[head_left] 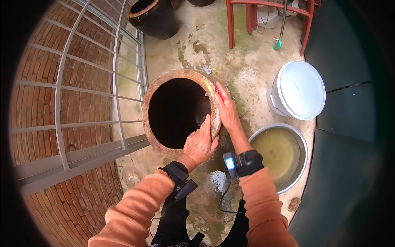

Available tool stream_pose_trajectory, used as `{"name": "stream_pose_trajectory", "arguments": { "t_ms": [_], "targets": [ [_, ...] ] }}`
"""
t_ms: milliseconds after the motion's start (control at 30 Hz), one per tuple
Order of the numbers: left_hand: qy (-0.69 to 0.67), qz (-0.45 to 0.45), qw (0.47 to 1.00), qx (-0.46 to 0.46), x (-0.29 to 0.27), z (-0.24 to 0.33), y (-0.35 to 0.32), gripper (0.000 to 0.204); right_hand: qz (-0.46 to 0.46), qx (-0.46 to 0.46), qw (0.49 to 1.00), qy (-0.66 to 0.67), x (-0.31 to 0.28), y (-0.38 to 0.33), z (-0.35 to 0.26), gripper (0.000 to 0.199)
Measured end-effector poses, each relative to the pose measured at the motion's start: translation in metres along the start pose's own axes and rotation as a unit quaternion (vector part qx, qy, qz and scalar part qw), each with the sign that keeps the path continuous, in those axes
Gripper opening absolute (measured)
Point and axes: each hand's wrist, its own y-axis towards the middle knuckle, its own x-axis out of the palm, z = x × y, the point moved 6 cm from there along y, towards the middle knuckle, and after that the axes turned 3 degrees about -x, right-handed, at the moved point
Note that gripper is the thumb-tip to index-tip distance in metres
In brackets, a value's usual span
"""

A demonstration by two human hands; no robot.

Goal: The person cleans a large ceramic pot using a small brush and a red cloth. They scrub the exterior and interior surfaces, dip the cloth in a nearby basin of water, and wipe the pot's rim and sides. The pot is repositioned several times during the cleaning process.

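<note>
A big brown clay jar [164, 78] stands in front of me, its wide mouth facing up and its inside mostly dark. My left hand [199, 144] grips the near right part of the rim, with fingers reaching over the inner edge. Along the outer right side of the rim lies my right hand [227, 109], its fingers together and pressed on the jar. A yellow streak [209, 87] shows on the rim beside the right fingertips; I cannot tell what it is. The jar's lower body is mostly hidden.
A metal basin [305, 156] of murky water and a white bucket [282, 88] stand at right. White metal bars [57, 103] line the left. Farther off are a dark jar [158, 20], a red wooden stand [230, 24] and a green nozzle [278, 43]. The concrete floor has wet patches.
</note>
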Motion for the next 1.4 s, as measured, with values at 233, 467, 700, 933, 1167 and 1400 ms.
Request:
{"name": "stream_pose_trajectory", "arguments": {
  "t_ms": [233,467,700,933,1167,1400],
  "targets": [
    [0.008,0.009,1.000,0.001,0.003,-0.001,-0.001,0.077,0.063,-0.057,0.996,-0.024,0.007,-0.034,0.009,0.049],
    [0.038,-0.017,0.999,-0.030,0.005,-0.001,0.003,0.080,0.098,-0.117,0.982,-0.115,0.002,-0.025,-0.001,0.041],
    [0.024,0.019,0.999,0.010,0.002,0.003,0.001,0.079,0.166,-0.060,0.981,0.074,-0.002,-0.044,0.022,0.040],
    [0.002,-0.021,0.998,-0.064,0.003,0.000,0.004,0.077,0.198,0.056,0.976,0.065,0.017,-0.097,0.023,0.040],
    [-0.003,-0.015,0.998,-0.069,0.004,-0.002,0.000,0.070,0.268,0.074,0.953,0.123,-0.012,-0.051,0.118,0.046],
    [0.003,-0.016,0.997,-0.081,0.004,-0.002,0.001,0.070,0.358,0.133,0.899,0.215,0.018,-0.113,0.085,0.039]
  ]
}}
